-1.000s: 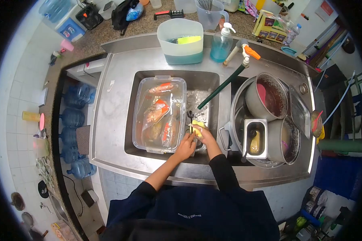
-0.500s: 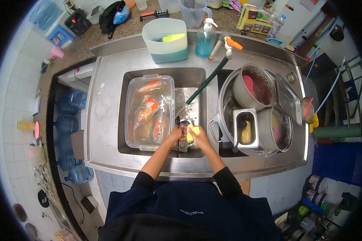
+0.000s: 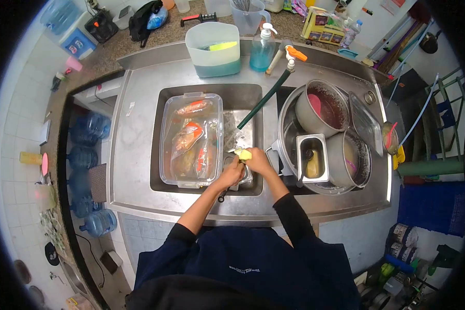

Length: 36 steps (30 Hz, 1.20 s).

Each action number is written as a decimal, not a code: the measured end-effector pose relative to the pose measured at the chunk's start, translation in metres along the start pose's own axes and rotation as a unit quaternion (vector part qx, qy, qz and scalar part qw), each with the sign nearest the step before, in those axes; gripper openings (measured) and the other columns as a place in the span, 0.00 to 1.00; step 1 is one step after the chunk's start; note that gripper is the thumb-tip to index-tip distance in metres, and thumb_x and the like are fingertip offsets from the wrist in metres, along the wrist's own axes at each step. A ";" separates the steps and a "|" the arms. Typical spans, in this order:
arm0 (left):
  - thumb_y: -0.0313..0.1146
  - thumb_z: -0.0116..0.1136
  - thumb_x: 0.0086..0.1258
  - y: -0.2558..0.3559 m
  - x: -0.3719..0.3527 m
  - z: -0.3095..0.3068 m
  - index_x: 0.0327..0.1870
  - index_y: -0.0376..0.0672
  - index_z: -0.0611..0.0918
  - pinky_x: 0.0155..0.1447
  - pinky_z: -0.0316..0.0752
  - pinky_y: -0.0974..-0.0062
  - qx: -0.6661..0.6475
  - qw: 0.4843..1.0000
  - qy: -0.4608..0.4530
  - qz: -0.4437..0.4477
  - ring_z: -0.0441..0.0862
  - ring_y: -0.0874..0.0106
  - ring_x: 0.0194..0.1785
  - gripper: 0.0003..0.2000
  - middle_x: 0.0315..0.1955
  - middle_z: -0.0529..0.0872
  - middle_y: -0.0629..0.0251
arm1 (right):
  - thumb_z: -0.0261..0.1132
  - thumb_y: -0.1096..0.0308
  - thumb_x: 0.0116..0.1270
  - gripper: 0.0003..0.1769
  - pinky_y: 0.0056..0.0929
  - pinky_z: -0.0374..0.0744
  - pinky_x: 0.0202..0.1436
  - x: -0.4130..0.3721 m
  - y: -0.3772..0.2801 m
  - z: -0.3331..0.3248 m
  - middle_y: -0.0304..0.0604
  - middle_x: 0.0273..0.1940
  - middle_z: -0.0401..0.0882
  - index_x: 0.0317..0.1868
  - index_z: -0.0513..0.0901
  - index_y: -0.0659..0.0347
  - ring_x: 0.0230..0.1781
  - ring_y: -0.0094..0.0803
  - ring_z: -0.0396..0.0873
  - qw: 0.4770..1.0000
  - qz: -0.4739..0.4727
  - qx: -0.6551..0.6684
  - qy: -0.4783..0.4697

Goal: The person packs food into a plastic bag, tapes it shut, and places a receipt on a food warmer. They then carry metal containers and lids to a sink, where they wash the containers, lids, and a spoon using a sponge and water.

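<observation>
Over the front right of the left sink basin, my two hands are close together. My right hand (image 3: 258,162) is closed on a yellow sponge (image 3: 245,154). The sponge presses against the upper end of a long thin utensil with a dark handle (image 3: 222,196). My left hand (image 3: 232,174) is closed around that utensil, whose handle end sticks out below my fist; its exact kind cannot be made out. Beneath my hands lies a metal item (image 3: 245,179), partly hidden. To the left is a clear plastic tub (image 3: 167,170) of water with several orange-and-clear packets (image 3: 187,135).
A green hose (image 3: 263,99) hangs from the orange-handled tap (image 3: 296,53). Dirty pots (image 3: 321,116) and a small metal pan (image 3: 311,178) fill the large bowl on the right. Behind the basin stand a soapy-water container (image 3: 213,64) and a soap pump bottle (image 3: 262,56).
The sponge has moved up to the utensil's far end. The utensil has gone from upright in view to slanted, with its dark end lower left. The view has shifted slightly.
</observation>
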State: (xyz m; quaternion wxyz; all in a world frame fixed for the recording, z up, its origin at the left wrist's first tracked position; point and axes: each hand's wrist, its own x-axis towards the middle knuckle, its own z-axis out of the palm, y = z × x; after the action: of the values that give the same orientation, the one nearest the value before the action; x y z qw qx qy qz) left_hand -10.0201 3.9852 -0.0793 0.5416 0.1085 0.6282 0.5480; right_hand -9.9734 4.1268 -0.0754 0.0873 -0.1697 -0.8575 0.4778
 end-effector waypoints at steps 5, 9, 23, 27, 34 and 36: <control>0.36 0.38 0.73 -0.028 0.013 0.003 0.50 0.43 0.66 0.16 0.61 0.72 0.160 0.971 0.096 0.151 0.68 0.71 0.13 0.11 0.16 0.71 0.63 | 0.61 0.76 0.47 0.09 0.41 0.75 0.37 0.006 -0.007 -0.007 0.54 0.29 0.80 0.32 0.81 0.65 0.32 0.51 0.78 0.998 -0.007 0.003 -0.056; 0.35 0.40 0.71 -0.016 0.011 0.009 0.55 0.38 0.67 0.34 0.70 0.53 0.282 0.913 0.181 0.233 0.78 0.45 0.28 0.15 0.29 0.80 0.42 | 0.60 0.76 0.48 0.06 0.41 0.75 0.38 -0.006 -0.002 0.009 0.55 0.29 0.79 0.29 0.80 0.67 0.32 0.52 0.77 0.979 -0.089 -0.180 0.046; 0.39 0.41 0.73 0.008 -0.005 -0.002 0.44 0.35 0.72 0.34 0.71 0.63 0.339 0.893 0.187 0.230 0.78 0.61 0.27 0.14 0.23 0.78 0.51 | 0.57 0.81 0.45 0.11 0.40 0.71 0.48 -0.009 -0.033 -0.008 0.50 0.30 0.76 0.32 0.79 0.64 0.34 0.51 0.73 0.974 -0.164 -0.138 0.066; 0.41 0.41 0.73 0.016 -0.019 -0.002 0.49 0.37 0.74 0.26 0.68 0.69 0.260 0.918 0.199 0.225 0.73 0.70 0.20 0.16 0.18 0.75 0.60 | 0.56 0.81 0.47 0.17 0.37 0.76 0.46 -0.004 -0.025 -0.028 0.49 0.37 0.80 0.41 0.78 0.66 0.38 0.44 0.78 0.981 0.031 0.188 -0.020; 0.40 0.43 0.73 0.049 -0.049 -0.012 0.35 0.46 0.71 0.11 0.46 0.89 -0.303 0.940 -0.127 -0.088 0.53 0.90 0.13 0.09 0.17 0.59 0.80 | 0.59 0.55 0.63 0.17 0.33 0.79 0.32 -0.012 -0.019 0.000 0.42 0.37 0.79 0.45 0.75 0.59 0.35 0.31 0.78 0.663 0.187 0.721 -0.068; 0.38 0.44 0.73 0.036 -0.043 -0.011 0.35 0.47 0.70 0.09 0.45 0.92 -0.377 0.911 -0.148 -0.082 0.52 0.91 0.12 0.07 0.17 0.60 0.81 | 0.60 0.48 0.62 0.20 0.30 0.76 0.24 -0.008 -0.062 0.003 0.40 0.31 0.78 0.39 0.75 0.57 0.27 0.29 0.77 0.619 0.257 0.740 0.049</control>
State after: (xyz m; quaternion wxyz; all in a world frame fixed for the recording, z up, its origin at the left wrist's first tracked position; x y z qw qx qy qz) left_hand -10.0283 3.9612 -0.0285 0.6721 -0.0759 0.2947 0.6751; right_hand -9.9801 4.0908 -0.0241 0.0992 -0.2842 -0.1292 0.9448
